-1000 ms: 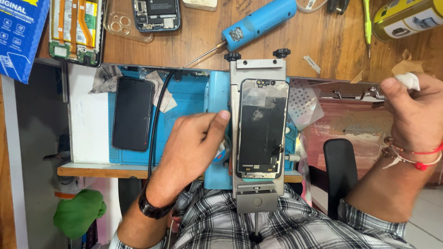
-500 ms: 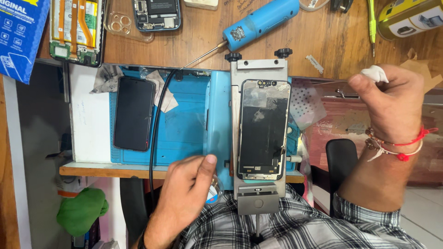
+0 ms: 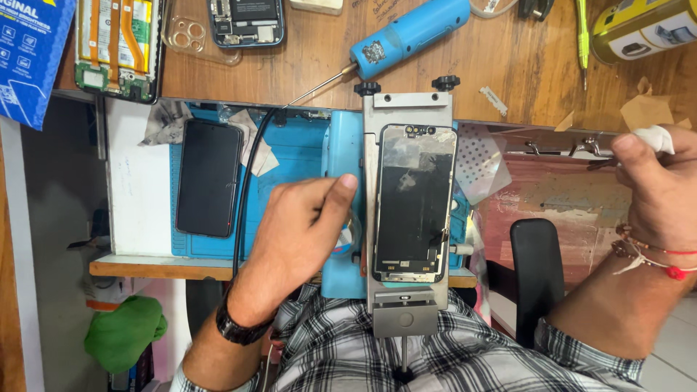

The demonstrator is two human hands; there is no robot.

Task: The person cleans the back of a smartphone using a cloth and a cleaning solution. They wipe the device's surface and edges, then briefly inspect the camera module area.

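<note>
A phone screen panel (image 3: 414, 203) lies clamped in a grey metal holder (image 3: 406, 109) on a blue work mat (image 3: 290, 167). My left hand (image 3: 301, 232) rests just left of the holder, fingers curled, the thumb tip near the holder's edge; something small and round with blue on it shows under the fingers, but I cannot tell if the hand grips it. My right hand (image 3: 657, 189) is at the right edge, away from the panel, pinching a small white wad (image 3: 653, 136) between thumb and fingers.
A black phone (image 3: 209, 178) lies on the mat at the left beside a black cable (image 3: 247, 189). On the wooden bench behind are a blue electric screwdriver (image 3: 410, 33), opened phones (image 3: 120, 43), a blue box (image 3: 29, 51) and a yellow can (image 3: 639, 29).
My left hand dropped toward my lap, then came back up beside the holder. My right hand lifted the white wad, then moved right and slightly lower.
</note>
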